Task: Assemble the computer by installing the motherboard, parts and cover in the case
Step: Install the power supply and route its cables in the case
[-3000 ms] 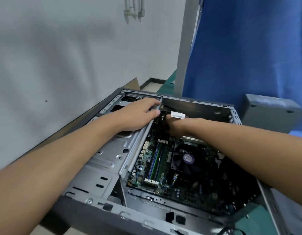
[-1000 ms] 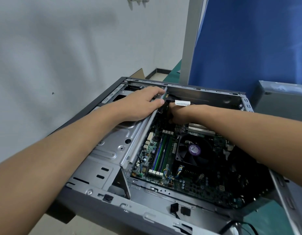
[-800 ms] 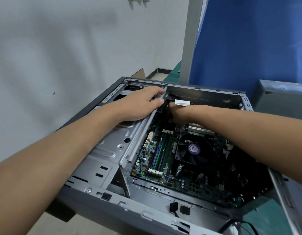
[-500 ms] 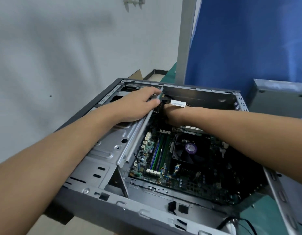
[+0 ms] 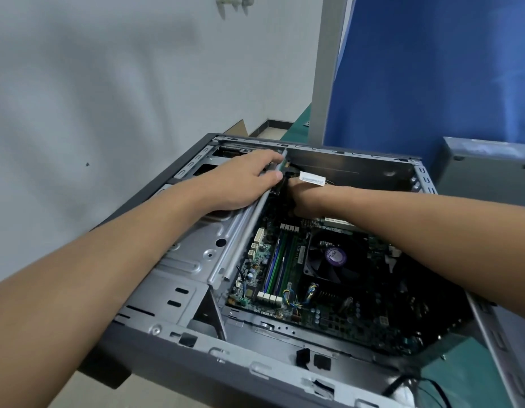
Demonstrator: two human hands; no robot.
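Hands both deep at the far corner of my one open case (image 5: 240, 363).
Head view: left hand (image 5: 249, 181) lies flat on the drive bracket (image 5: 196, 254); right hand (image 5: 302, 198) sits under a white tag (image 5: 313, 179) with unreadable print, and I can't tell its grip. One motherboard (image 5: 314, 301), marked "DDR3", lies inside with one fan (image 5: 335, 257).

Your left hand (image 5: 243, 181): arm outstretched, palm down, fingers straight. Your right hand (image 5: 304, 198): arm reaching forward, wrist bent down, fingers hidden. Both forearms bare.

2 bare arms: left forearm (image 5: 114, 260), right forearm (image 5: 432, 225), left grip (image 5: 240, 184), right grip (image 5: 305, 198), left thumbnail (image 5: 276, 175) trimmed short
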